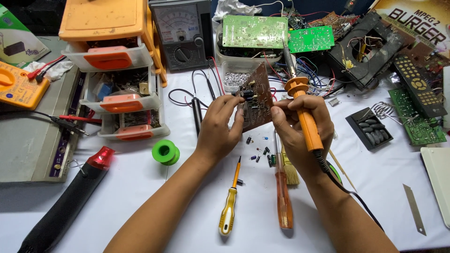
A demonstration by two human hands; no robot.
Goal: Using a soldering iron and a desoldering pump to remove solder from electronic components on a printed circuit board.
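Observation:
My left hand (220,124) pinches the left edge of a brown circuit board (258,96), held upright above the white table, fingertips by a black component on it. My right hand (300,126) grips an orange soldering iron (307,117) with its tip pointing up and away, and its thumb and fingers also steady the board's right edge. The iron's black cord (347,189) runs back along my right forearm. Several small loose components (260,152) lie on the table below the board.
A yellow screwdriver (229,206), an orange screwdriver (283,197) and a small brush (289,171) lie near my wrists. A green solder spool (165,152), a black heat gun (70,201), orange parts drawers (117,70), meters, green boards (255,30), a remote (417,86) and a blade (415,208) surround them.

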